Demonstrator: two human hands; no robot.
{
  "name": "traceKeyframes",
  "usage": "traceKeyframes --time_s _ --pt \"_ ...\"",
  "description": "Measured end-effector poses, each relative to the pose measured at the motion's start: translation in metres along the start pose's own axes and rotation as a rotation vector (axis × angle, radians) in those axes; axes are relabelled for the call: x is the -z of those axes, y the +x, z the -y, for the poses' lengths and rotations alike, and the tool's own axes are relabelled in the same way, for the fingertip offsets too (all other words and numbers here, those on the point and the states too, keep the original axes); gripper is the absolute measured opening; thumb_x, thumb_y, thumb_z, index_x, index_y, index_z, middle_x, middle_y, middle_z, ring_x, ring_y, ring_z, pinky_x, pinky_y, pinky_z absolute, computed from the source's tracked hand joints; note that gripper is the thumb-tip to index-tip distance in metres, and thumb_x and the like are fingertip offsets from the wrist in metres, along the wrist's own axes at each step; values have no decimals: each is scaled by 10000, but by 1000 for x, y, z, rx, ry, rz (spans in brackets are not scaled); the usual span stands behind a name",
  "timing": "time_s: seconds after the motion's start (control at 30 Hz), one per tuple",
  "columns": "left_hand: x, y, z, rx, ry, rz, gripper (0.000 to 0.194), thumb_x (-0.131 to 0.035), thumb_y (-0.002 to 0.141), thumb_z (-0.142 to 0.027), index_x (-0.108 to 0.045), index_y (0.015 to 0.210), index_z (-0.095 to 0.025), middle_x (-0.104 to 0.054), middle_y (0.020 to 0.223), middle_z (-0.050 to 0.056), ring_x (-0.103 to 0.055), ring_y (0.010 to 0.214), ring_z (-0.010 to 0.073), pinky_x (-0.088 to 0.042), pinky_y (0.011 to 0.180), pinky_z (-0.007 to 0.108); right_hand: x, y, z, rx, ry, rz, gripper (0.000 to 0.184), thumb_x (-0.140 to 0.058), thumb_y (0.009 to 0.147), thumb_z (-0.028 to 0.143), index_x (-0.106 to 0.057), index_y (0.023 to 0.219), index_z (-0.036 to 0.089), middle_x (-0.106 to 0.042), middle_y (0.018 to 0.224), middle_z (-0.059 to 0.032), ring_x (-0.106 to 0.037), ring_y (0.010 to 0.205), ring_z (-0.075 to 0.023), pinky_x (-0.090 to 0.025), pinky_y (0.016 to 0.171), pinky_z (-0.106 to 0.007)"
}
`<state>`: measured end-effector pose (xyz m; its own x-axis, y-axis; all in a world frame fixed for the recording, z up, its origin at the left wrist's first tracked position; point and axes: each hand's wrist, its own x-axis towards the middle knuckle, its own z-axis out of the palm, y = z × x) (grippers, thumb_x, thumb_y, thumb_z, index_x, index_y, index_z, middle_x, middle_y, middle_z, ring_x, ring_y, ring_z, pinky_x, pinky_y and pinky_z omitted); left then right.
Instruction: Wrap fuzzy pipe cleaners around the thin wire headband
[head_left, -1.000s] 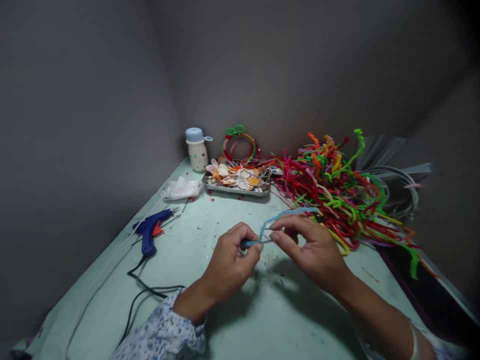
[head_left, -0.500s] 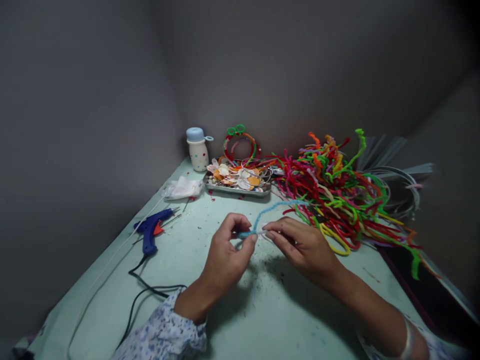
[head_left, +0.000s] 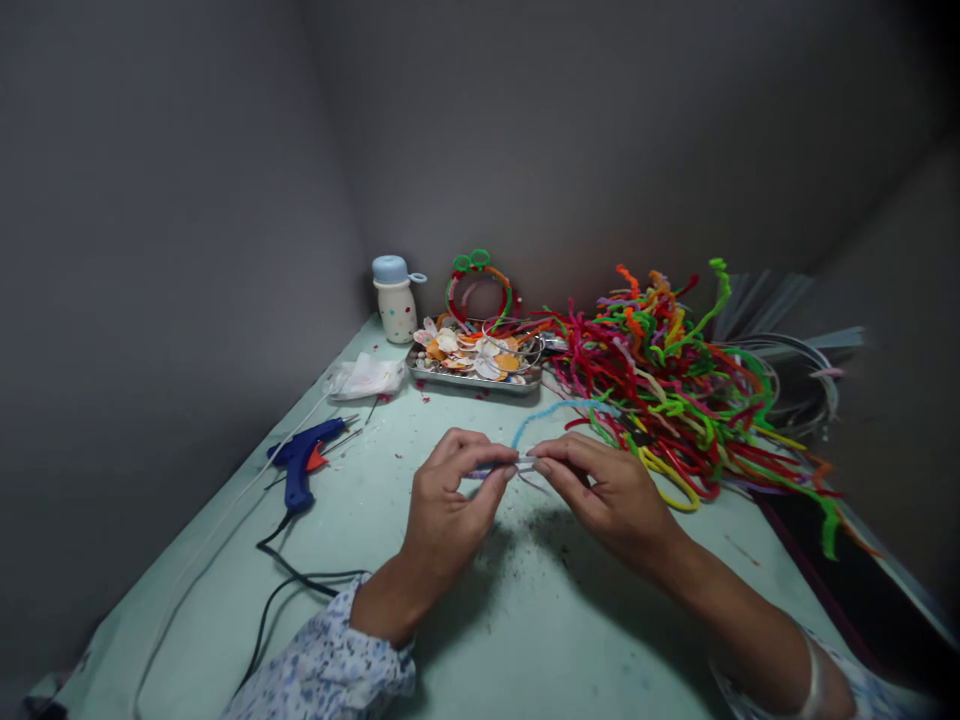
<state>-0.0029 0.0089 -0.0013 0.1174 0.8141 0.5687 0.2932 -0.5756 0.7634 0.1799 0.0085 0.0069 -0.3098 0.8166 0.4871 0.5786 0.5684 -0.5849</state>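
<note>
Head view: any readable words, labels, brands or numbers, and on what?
No readable text anywhere.
Bottle: coloured spots, no lettering visible.
Glue gun: no legible brand or number.
Bag: too small and blurred to tell if anything is printed.

A light-blue, fuzzy pipe cleaner (head_left: 553,408) is curving up from beside the left fingers (head_left: 476,457) and bending rightward above the tabletop (head_left: 450,640), its far end reaching the coloured stems (head_left: 664,350). A thin whitish strip (head_left: 526,464) is spanning the gap to the right fingers (head_left: 574,452), lying nearly level; its ends are hiding within both grips.
</note>
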Motion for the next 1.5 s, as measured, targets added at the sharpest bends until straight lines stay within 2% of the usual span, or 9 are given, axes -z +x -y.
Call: traceKeyframes --time_s 0.2,0.57,1.17,1.3,1.5 --pt "0 0 -1 28 8 -1 141 -664 779 -140 -719 903 -179 -601 846 35 -578 775 115 -471 694 216 0 0 -3 14 0 -8 132 -521 901 237 -639 946 200 -665 822 -33 -612 753 -152 -457 694 -267" --pt "2 0 -4 89 28 65 149 -641 797 -154 -708 930 -163 -619 849 45 -556 757 122 -462 686 219 -4 1 -9 63 27 -20 123 -532 895 207 -631 967 202 -670 873 -36 -622 812 -150 -470 742 -263" --pt "2 1 -9 168 33 96 125 -618 802 -176 -694 900 -161 -639 826 38 -554 728 122 -452 663 228 -4 1 -10 39 28 -2 136 -533 892 223 -641 973 208 -667 860 -38 -621 799 -155 -476 726 -267" --pt "3 2 -8 226 42 84 104 -600 813 -202 -674 875 -164 -630 817 30 -554 724 129 -441 640 237 -6 2 -17 42 17 -28 176 -562 864 215 -633 1025 208 -661 907 -50 -624 805 -163 -496 708 -273" --pt "4 0 -3 383 -28 45 149 -590 829 -300 -644 886 -174 -632 803 22 -557 699 141 -443 627 260 -10 1 -33 -81 -49 -135 181 -538 868 231 -632 1022 218 -614 1021 -77 -618 737 -163 -531 683 -322"
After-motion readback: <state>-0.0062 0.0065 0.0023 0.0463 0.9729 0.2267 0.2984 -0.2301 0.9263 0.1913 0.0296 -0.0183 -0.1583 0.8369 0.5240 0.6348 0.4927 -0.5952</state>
